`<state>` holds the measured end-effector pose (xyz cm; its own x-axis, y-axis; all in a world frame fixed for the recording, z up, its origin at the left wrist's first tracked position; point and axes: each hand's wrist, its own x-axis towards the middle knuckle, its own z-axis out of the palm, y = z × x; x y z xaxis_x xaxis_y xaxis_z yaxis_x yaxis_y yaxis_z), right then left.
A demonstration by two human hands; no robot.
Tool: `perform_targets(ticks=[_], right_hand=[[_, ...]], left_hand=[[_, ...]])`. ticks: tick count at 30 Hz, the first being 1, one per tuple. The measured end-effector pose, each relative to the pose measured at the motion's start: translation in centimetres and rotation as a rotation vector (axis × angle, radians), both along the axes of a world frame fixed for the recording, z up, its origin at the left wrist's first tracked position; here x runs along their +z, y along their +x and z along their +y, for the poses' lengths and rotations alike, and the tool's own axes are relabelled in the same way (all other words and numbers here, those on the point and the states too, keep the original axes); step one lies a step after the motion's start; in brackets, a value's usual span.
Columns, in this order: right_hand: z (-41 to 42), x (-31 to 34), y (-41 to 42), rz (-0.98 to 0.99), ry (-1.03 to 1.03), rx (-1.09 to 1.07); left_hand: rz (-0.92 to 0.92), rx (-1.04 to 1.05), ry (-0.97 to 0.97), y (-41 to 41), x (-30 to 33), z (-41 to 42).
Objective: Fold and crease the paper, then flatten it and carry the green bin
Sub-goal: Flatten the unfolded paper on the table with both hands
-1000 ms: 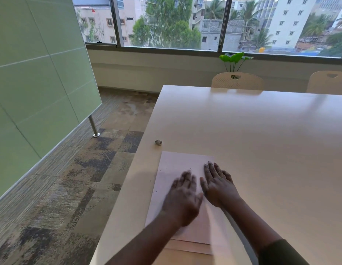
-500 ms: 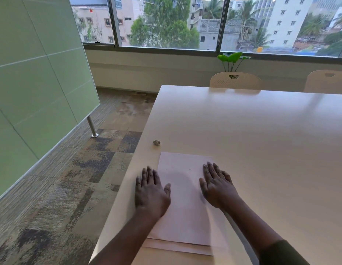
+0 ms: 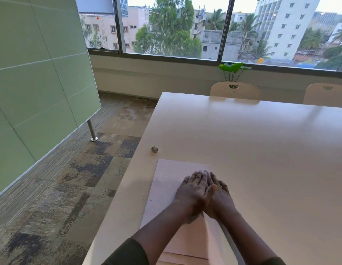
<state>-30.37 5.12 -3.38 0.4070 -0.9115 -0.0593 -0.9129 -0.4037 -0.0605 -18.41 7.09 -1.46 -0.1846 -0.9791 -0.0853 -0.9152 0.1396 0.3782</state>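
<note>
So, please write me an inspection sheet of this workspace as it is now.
Surface: pale table, mostly bare.
Job's things: paper flat near the table's left edge; green bin: nothing seen.
Clutter: small grey object beyond the paper.
Grippers: left hand and right hand flat on the paper, side by side, touching.
Cables: nothing seen.
Surroundings: green panel, two chairs, plant, window.

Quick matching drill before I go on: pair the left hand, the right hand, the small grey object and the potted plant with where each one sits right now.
1. left hand
2. right hand
3. small grey object
4. potted plant

A. behind the chair, by the window
B. on the table, beyond the paper
C. flat on the paper, partly under the other hand
D. flat on the paper, overlapping the other hand

Pairs: 1-D, 2-C, 3-B, 4-A
</note>
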Motion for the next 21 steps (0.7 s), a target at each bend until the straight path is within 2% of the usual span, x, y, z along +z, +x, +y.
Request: perform_targets(ticks=[6, 13, 15, 17, 19, 21], right_hand=[[0.1, 0.0, 0.4, -0.052, -0.015, -0.042], [0.1, 0.0, 0.5, -0.065, -0.010, -0.058], [0.2, 0.0, 0.5, -0.069, 0.000, -0.058], [0.2, 0.0, 0.6, -0.070, -0.003, -0.054], [0.2, 0.1, 0.4, -0.064, -0.004, -0.049], [0.3, 0.1, 0.3, -0.031, -0.006, -0.022]], left_hand=[[-0.219, 0.122, -0.019, 5.5, -1.1, 0.6], [-0.279, 0.459, 0.014, 11.1, -0.9, 0.8], [-0.207, 0.386, -0.057, 9.9, -0.4, 0.5], [-0.099, 0.214, -0.094, 7.2, 0.2, 0.2], [-0.035, 0.072, -0.058, 3.9, 0.4, 0.3], [-0.038, 0.026, -0.030, 1.7, 0.0, 0.5]])
